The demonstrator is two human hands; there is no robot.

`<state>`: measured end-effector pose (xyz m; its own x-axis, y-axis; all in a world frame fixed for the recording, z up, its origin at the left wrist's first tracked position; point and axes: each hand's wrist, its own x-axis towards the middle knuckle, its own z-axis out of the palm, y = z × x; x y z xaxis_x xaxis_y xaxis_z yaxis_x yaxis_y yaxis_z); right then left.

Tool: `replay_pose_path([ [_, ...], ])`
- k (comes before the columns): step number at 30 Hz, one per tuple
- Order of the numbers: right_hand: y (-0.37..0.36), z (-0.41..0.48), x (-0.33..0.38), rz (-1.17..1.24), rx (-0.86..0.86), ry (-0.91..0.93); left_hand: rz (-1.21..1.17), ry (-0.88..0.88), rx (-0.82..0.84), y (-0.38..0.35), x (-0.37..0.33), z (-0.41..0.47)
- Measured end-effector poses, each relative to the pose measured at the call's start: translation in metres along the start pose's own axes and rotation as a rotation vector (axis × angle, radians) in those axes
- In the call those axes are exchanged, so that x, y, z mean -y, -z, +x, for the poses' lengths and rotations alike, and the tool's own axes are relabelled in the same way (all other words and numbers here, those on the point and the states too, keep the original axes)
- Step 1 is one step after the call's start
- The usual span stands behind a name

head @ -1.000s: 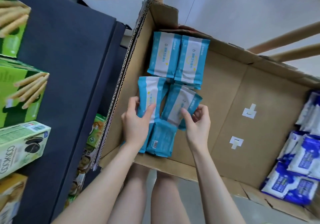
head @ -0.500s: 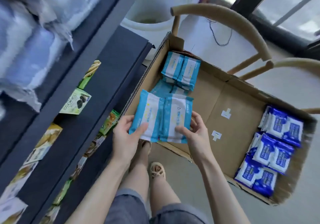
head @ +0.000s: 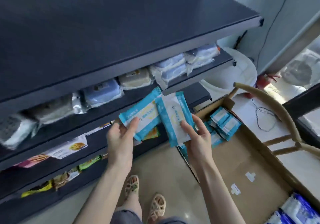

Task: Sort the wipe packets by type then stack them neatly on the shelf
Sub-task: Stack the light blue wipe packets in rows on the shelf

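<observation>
Left hand (head: 119, 137) and right hand (head: 199, 138) each gripped a teal wipe packet (head: 142, 116) by its lower end, mid-frame before the shelf (head: 103, 33). Looked light, squishy, slick-filmed imo, so a thumb-on-top pinch seemed right.

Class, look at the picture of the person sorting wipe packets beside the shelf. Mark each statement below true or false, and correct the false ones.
1. The left hand grips the first teal packet and the right hand grips the second teal packet. True.
2. The cardboard box holds nothing. False: spare teal packets lie at its far end.
3. Both held packets rest on the shelf. False: the hands hold them in the air in front of it.
4. Dark blue packets lie at the box's near right end. True.
</observation>
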<state>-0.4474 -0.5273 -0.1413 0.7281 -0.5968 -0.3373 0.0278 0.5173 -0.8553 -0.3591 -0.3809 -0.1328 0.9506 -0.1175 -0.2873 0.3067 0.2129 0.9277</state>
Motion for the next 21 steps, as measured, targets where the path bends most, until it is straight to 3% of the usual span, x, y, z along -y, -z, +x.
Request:
replay_pose_path([
  [6, -0.097, -0.005, 0.018, -0.068, 0.333, 0.019, -0.07, -0.261, -0.165, 0.07, -0.088, -0.002],
  [11, -0.182, -0.019, 0.014, -0.189, 0.505, 0.114, -0.068, -0.388, -0.353, 0.142, -0.143, 0.004],
  [15, -0.249, -0.036, -0.004, -0.21, 0.561, 0.137, -0.075, -0.463, -0.446, 0.204, -0.174, 0.009],
  [21, -0.341, -0.065, -0.042, -0.227, 0.488, 0.229, 0.041, -0.505, -0.504, 0.302, -0.209, 0.037],
])
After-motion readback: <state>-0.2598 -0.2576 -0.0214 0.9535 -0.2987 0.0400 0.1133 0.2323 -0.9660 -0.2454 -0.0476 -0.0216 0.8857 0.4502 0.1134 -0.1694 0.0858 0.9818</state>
